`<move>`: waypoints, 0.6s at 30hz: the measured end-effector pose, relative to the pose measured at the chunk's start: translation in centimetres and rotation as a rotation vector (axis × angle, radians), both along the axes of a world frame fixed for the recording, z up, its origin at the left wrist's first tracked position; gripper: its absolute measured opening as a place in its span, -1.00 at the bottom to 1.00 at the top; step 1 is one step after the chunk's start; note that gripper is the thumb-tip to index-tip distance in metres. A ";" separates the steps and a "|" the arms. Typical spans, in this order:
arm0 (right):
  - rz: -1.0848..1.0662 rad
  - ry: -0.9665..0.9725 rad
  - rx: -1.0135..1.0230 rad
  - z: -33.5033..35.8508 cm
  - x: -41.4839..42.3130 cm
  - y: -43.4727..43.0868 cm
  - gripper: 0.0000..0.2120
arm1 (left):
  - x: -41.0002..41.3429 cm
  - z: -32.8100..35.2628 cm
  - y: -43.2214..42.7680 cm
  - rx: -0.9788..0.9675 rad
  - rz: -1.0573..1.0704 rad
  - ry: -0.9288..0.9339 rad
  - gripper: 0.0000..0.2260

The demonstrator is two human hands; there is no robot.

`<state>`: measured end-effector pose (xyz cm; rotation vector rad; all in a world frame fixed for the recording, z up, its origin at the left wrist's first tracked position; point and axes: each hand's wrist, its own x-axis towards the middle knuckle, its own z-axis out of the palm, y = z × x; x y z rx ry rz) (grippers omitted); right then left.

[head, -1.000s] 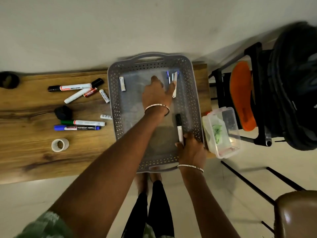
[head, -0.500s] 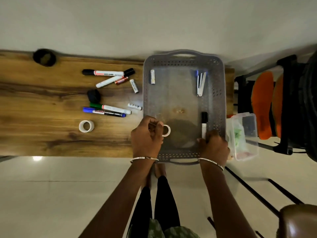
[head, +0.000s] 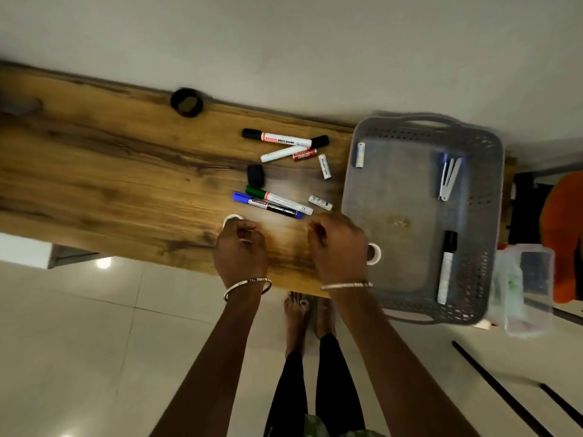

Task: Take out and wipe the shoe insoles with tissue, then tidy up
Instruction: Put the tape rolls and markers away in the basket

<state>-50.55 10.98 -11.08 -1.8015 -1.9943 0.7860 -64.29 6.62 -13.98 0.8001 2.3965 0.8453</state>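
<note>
A person stands barefoot at a wooden counter (head: 126, 171), both hands low over its near edge. The left hand (head: 241, 257) has its fingers (head: 249, 234) curled down around a white tape roll (head: 232, 219) lying on the wood, gripping it. The right hand (head: 339, 247) hovers at the left wall of a grey perforated basket (head: 492, 216), back to the camera and fingers curled under. Whether they hold anything cannot be told. A second tape roll (head: 374, 253) lies inside the basket, just beside that hand. Also in the basket are a black-capped marker (head: 446, 266), a small white battery (head: 360, 154) and a white folding tool (head: 448, 181). Loose marker pens (head: 277, 141) and more batteries (head: 325, 167) are scattered on the counter between the hands and the far wall. The orange insole (head: 563, 222) stands well apart at the right edge of the view, against a dark rack (head: 523, 209), with a clear plastic box (head: 533, 279) near it, just beside the basket.
</note>
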 end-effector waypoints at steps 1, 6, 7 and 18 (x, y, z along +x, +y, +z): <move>0.039 -0.030 -0.038 -0.2 -1.2 0.8 -0.88 | -0.5 -0.4 0.0 -0.017 0.010 -0.010 -0.90; 0.200 -0.294 -0.212 -1.2 -4.8 4.8 -0.72 | -0.7 -1.5 1.6 -0.144 0.117 -0.339 -0.80; 0.242 -0.339 -0.228 -1.3 -5.1 5.1 -0.73 | -0.4 -1.6 2.3 -0.163 0.208 -0.481 -0.80; 0.310 -0.442 -0.234 -3.7 -4.5 4.3 -0.76 | 0.1 -2.8 6.3 -0.351 0.305 -0.235 -0.62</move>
